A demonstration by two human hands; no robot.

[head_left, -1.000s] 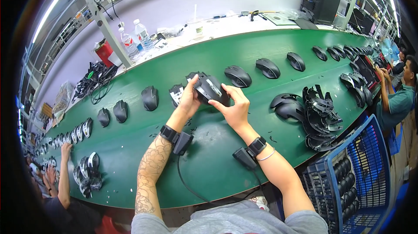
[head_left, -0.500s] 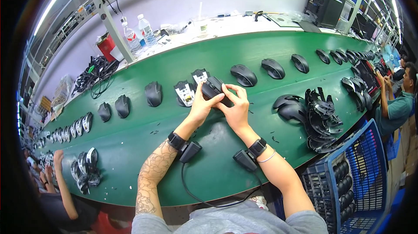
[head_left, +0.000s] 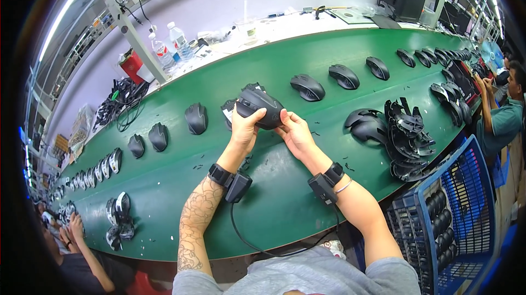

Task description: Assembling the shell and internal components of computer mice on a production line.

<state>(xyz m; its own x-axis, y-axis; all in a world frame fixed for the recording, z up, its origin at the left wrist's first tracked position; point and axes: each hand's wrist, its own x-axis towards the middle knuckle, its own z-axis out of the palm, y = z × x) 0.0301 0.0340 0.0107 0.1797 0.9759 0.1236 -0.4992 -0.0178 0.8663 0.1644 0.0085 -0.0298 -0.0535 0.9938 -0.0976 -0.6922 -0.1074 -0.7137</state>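
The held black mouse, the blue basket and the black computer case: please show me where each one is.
Held black mouse point(head_left: 264, 102): head view, on its upper shell.
Blue basket point(head_left: 470, 202): head view, on its perforated wall.
Black computer case point(head_left: 412, 0): head view, on its flat panel.

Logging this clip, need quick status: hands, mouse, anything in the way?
Left hand, right hand on black mouse. Mouse held over green table. No obstruction seen.

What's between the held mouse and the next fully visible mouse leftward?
Head view: a black-and-white mouse, partly hidden behind the left hand and held mouse.
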